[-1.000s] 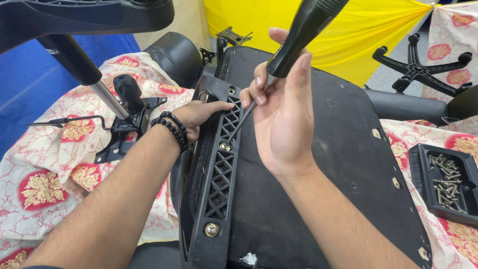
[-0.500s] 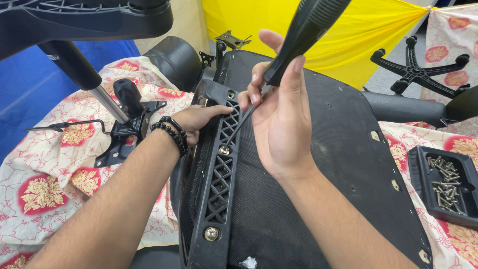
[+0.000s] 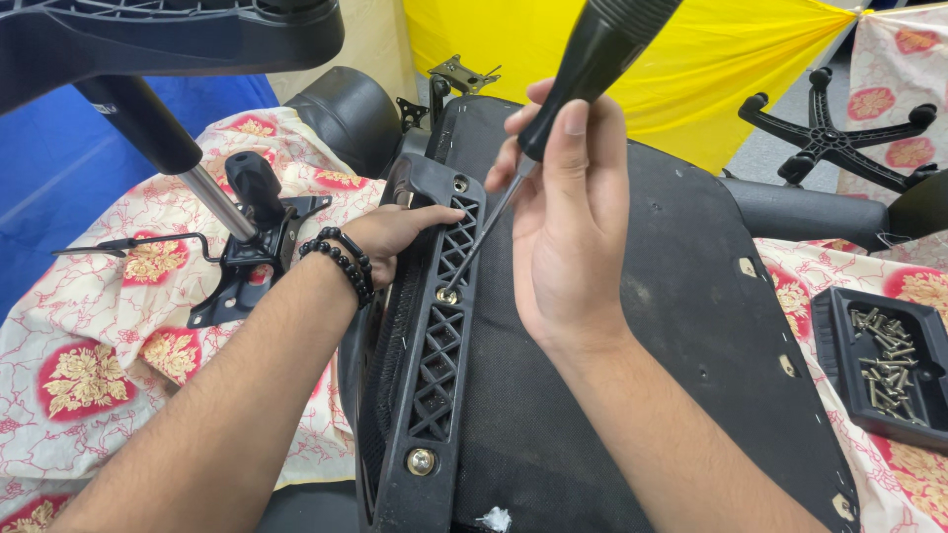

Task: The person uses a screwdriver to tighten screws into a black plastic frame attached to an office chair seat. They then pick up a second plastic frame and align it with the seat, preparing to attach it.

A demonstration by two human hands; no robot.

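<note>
While the left hand (image 3: 395, 235) rests with its fingers laid flat on the black lattice bracket (image 3: 439, 336), holding nothing, the right hand (image 3: 568, 222) is closed around the black handle of a screwdriver (image 3: 583, 74). Its tip sits on a screw (image 3: 448, 295) midway along the bracket, which lies along the left edge of the black chair seat (image 3: 642, 345). A tray of screws (image 3: 889, 360) lies well apart, at the right.

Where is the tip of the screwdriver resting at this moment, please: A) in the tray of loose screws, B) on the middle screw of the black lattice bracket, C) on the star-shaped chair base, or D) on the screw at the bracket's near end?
B: the right hand holds the screwdriver slanted down, and its tip meets the middle screw of the lattice bracket, which the left hand steadies.
</note>
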